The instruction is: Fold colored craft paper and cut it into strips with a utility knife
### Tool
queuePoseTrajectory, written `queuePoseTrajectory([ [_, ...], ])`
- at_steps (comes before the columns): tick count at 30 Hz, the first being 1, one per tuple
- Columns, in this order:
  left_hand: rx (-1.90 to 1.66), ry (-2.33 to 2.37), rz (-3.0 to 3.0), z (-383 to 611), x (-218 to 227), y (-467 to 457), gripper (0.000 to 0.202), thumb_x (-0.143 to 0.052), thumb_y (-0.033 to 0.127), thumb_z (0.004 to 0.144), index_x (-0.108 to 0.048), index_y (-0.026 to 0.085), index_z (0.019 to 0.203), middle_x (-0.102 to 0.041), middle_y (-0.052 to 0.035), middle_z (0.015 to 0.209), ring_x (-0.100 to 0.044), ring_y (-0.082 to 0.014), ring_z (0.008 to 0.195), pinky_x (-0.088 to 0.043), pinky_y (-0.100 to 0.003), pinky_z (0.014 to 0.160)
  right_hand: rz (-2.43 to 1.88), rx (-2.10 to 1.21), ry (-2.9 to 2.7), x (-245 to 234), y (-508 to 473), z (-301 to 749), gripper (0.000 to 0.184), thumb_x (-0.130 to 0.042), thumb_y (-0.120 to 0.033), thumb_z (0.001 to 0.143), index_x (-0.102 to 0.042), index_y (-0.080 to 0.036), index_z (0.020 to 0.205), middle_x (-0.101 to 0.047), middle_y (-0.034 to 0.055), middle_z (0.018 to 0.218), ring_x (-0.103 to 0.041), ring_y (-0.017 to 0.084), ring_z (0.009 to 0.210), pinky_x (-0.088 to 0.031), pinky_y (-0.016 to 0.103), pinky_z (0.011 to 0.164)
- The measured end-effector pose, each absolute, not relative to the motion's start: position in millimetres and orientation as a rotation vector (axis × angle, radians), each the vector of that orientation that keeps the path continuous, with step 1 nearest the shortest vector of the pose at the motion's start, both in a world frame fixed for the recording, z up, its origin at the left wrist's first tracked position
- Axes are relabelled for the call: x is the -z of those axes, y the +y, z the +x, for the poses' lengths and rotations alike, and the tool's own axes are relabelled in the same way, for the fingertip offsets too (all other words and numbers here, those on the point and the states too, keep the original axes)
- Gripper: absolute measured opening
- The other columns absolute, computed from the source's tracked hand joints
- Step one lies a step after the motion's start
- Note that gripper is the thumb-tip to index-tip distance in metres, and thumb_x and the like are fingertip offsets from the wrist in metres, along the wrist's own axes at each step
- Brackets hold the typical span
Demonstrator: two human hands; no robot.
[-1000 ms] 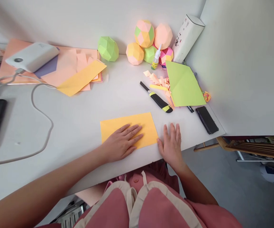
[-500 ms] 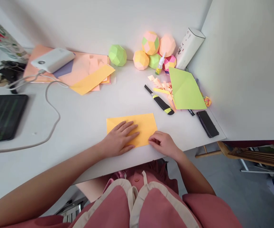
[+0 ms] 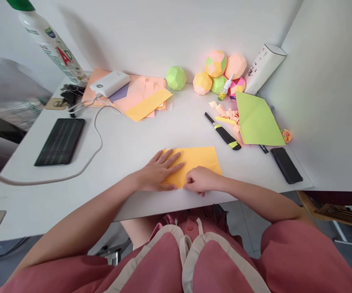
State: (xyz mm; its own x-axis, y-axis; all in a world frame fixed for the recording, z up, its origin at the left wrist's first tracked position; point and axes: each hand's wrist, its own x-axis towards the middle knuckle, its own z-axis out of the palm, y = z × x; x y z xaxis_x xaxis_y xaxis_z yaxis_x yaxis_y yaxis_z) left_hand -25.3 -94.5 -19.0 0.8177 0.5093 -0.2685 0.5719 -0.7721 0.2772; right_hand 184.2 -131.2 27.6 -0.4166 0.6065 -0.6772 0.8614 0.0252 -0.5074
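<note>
A folded orange sheet of paper [image 3: 200,156] lies flat near the front edge of the desk. My left hand [image 3: 159,171] rests on its left part, palm down, with fingers spread. My right hand [image 3: 203,180] is curled on the paper's near edge, close to the left thumb; its fingertips bend down past that edge, and what lies under the knuckles is hidden. Beyond the paper is a black and yellow utility knife [image 3: 226,135]. A green paper sheet [image 3: 258,120] lies to the right, over part of a pile of peach paper scraps [image 3: 224,112].
Several faceted paper balls [image 3: 215,64] and a small glue bottle [image 3: 225,88] stand by the wall. A phone [image 3: 286,165] lies at the right edge, a tablet [image 3: 60,142] at the left. A white power bank [image 3: 110,83] sits on peach sheets, its cable [image 3: 98,148] crossing the desk.
My right hand has slid left along the paper's near edge, from its right corner to near my left hand. The left hand stays on the paper. The view has shifted left.
</note>
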Motion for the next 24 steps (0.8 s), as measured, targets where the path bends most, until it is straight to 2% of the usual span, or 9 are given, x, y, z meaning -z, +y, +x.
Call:
queuePoseTrajectory([
  [9,0.201,0.792,2.656,-27,20,-92,0.079,-0.046,0.066,0.086,-0.023,0.030,0.152,0.000,-0.0060,0.162,0.006,-0.0337,0.147,-0.001,-0.052,0.117,1.428,1.488,1.817,-25,-116,161,0.016,-0.057,-0.027,0.073,-0.049,-0.019,0.062,-0.061,-0.0029,0.051,-0.061,0.013,0.045,-0.038,0.021,0.043],
  [14,0.236,0.799,2.646,-27,21,-92,0.081,-0.045,0.068,0.086,-0.022,0.028,0.152,0.003,-0.0078,0.161,0.008,-0.0342,0.147,-0.001,-0.052,0.116,1.514,1.518,1.728,-28,-118,181,0.012,-0.058,-0.024,0.072,-0.051,-0.019,0.063,-0.060,-0.0040,0.048,-0.058,0.012,0.040,-0.034,0.021,0.040],
  [24,0.192,0.774,2.674,-30,25,-91,0.085,-0.039,0.074,0.085,-0.014,0.030,0.153,0.002,-0.0062,0.161,0.006,-0.0340,0.147,-0.002,-0.051,0.116,1.670,1.593,1.605,-25,-127,246,0.015,-0.059,-0.027,0.071,-0.054,-0.018,0.061,-0.059,-0.0034,0.047,-0.054,0.010,0.038,-0.031,0.020,0.038],
])
